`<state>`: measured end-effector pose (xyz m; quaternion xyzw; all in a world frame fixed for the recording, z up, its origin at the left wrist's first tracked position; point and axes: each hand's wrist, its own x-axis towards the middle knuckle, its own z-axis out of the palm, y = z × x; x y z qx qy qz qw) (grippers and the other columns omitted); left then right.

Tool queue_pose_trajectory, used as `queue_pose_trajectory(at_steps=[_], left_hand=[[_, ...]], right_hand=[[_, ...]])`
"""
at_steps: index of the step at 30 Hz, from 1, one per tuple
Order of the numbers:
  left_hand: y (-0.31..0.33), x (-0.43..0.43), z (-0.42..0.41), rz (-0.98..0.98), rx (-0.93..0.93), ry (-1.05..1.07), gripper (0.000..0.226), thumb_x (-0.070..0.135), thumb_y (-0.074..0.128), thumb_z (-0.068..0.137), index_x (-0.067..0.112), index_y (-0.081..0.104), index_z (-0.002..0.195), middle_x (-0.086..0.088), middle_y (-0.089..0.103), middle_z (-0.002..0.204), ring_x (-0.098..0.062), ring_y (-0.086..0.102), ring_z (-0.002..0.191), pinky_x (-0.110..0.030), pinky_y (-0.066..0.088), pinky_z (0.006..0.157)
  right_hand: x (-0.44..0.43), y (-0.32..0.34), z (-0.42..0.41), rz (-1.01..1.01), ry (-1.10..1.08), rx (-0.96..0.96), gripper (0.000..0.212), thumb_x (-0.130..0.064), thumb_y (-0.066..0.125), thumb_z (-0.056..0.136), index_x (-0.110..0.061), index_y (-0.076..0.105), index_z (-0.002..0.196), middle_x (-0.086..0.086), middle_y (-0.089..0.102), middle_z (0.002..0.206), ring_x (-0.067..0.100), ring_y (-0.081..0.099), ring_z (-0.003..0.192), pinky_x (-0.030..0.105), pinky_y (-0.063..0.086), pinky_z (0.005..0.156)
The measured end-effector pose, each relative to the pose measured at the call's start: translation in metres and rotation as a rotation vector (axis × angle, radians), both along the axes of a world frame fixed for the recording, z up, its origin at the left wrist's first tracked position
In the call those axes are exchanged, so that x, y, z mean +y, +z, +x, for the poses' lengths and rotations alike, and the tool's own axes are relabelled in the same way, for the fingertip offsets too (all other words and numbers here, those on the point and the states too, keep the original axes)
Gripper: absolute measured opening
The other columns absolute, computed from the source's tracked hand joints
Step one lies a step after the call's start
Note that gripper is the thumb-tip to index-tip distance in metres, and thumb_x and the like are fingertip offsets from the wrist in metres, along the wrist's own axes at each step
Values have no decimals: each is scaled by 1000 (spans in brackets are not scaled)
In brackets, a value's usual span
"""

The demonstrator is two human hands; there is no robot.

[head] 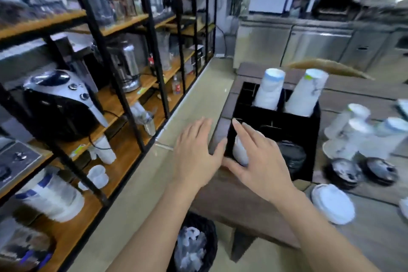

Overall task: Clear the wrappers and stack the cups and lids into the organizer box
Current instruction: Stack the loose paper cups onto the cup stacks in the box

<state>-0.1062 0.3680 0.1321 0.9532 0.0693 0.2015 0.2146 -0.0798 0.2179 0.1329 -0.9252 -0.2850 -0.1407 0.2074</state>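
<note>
**Both hands at the near-left corner of the organizer box**

I count two tall stacks of white cups standing in the black organizer box (309,139): the left stack (269,89) and the right stack (305,93), each in a rear compartment and leaning slightly right. In a front compartment I see one pile of black lids (291,157). Out on the wooden table (364,90), to the right of the box, lies a cluster of loose white cups (357,132) on their sides; the blur keeps me from counting them surely, perhaps four or five. In front of those I count two black lids (344,172) and (379,170), side by side. Nearer me is one pile of white lids (333,203). Below the table edge stands one black bin (212,234) with crumpled clear wrappers (189,247) in it.

My left hand (196,157) is flat and open, fingers spread, palm down, holding nothing; its thumb touches the box's near-left corner. My right hand (260,161) reaches in from the right, fingers extended over the front-left compartment, thumb low against the box front. A white object (240,152), probably a cup, shows between thumb and fingers; I cannot tell whether the hand grips it or merely covers it.
</note>
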Motion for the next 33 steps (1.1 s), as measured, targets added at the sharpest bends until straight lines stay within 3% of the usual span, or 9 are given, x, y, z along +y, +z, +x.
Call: queue_pose_trajectory(at_steps=[3,9,15,20,26,33], left_hand=[[12,-53,27,-26,-11,-118,65,56,35,88,23,34,144,3,39,149,-14,33,138,-29,21,113],[22,-162,71,4,-68,-280,68,58,33,85,18,41,139,-1,48,143,-19,42,133,-37,32,111],[11,-257,106,-40,-58,-295,70,59,32,82,18,43,138,1,51,140,-17,45,130,-33,33,108],[-7,-315,136,-103,24,-299,73,63,32,81,23,36,142,6,43,146,-12,37,135,-29,27,111],[-28,-345,149,-116,82,-265,65,54,45,85,23,37,141,5,46,143,-14,40,132,-29,29,107],[-65,-359,156,-116,205,-276,66,55,46,86,23,34,142,4,45,143,-15,40,132,-31,33,105]], right_hand=[[-57,11,14,52,-130,-34,78,-60,46,78,-23,31,145,9,52,141,24,52,128,40,43,98],[-174,11,43,50,-316,-14,80,-64,40,79,-26,27,147,5,47,145,24,51,127,40,42,97],[-278,0,76,31,-384,26,79,-62,39,77,-25,29,146,2,51,141,25,57,118,37,43,88],[-347,-13,109,3,-417,44,80,-62,43,75,-24,33,144,1,53,138,23,57,119,40,44,89],[-383,-38,127,-5,-466,101,81,-63,41,74,-21,37,143,3,54,136,25,57,118,39,44,84],[-389,-73,119,-16,-468,289,90,-67,27,70,-22,24,148,4,43,145,26,45,130,41,37,98]])
